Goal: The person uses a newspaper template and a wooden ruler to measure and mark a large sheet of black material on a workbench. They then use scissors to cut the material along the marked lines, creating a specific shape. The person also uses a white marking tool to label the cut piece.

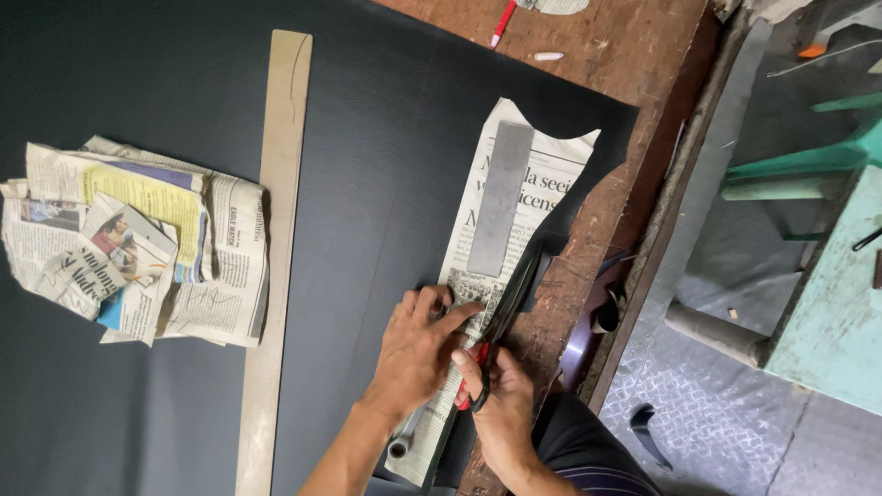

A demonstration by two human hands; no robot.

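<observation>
Left hand (418, 344) flat and open on a newspaper pattern (514, 230) in the middle of the frame, right hand (501, 390) gripping scissors (503, 312) cutting black sheet (386, 138), gray bar (501, 197) on the pattern.

No packages, labels, signs or screens show here. The only printed matter is newspaper: a crumpled stack of newspaper sheets (138, 243) at the left of the frame, white with yellow and blue patches, and a long newspaper cutout (514, 230) right of centre, white with black print, its top edge notched.
</observation>
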